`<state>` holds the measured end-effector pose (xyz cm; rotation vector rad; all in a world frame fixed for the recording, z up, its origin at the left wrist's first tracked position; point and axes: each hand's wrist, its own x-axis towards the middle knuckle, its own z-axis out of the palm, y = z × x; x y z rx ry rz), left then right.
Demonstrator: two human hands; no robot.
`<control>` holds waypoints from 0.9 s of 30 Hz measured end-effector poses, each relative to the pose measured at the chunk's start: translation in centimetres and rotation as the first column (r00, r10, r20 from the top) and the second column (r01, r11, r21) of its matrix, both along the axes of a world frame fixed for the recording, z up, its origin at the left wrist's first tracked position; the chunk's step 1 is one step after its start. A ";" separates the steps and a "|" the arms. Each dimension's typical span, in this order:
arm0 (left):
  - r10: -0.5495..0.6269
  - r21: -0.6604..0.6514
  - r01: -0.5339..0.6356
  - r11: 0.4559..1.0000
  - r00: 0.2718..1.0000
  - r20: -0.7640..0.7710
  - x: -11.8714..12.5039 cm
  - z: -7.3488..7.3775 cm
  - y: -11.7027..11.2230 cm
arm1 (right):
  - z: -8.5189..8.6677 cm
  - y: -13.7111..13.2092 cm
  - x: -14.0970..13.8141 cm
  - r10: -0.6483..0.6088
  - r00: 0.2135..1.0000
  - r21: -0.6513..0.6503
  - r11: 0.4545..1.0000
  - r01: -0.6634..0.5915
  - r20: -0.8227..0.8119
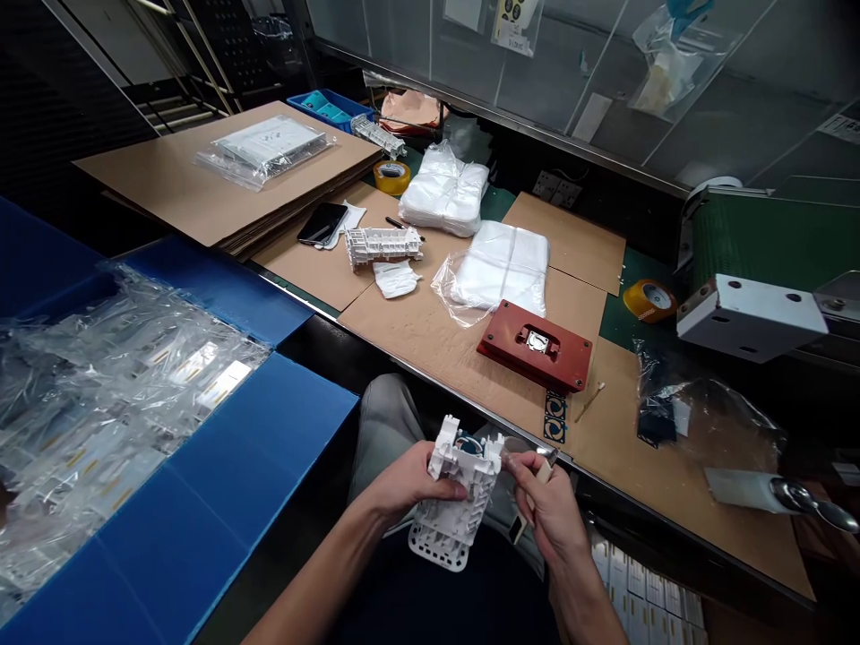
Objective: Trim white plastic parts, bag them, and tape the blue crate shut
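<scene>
My left hand (420,477) grips a white molded plastic housing (447,520) over my lap, with the thumb across its face. The housing is tilted, and a dark ring-shaped part (468,443) shows in its upper end. My right hand (547,502) is closed around a flat beige-handled tool (536,502), whose exact kind I cannot make out. Its thumb and index fingertips are pinched beside the housing's upper right corner; whether they hold anything small there is hidden. On the table ahead lies a red fixture block (534,347) with a small white piece in its recess.
A dark sheet with ring cutouts (554,417) and a cotton swab (589,401) lie near the table edge. Beyond are another white housing (382,246), wrapped white stacks (503,266), a phone (322,224) and tape (649,300). A blue box (269,430) of bagged parts stands left.
</scene>
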<state>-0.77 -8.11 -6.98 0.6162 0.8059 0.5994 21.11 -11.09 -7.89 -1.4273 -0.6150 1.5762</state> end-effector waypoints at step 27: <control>0.114 0.078 -0.100 0.992 0.971 -0.209 -3.3 1.5 1.6 | 1.4 1.1 4.8 0.170 0.923 0.092 0.973 -0.214 0.345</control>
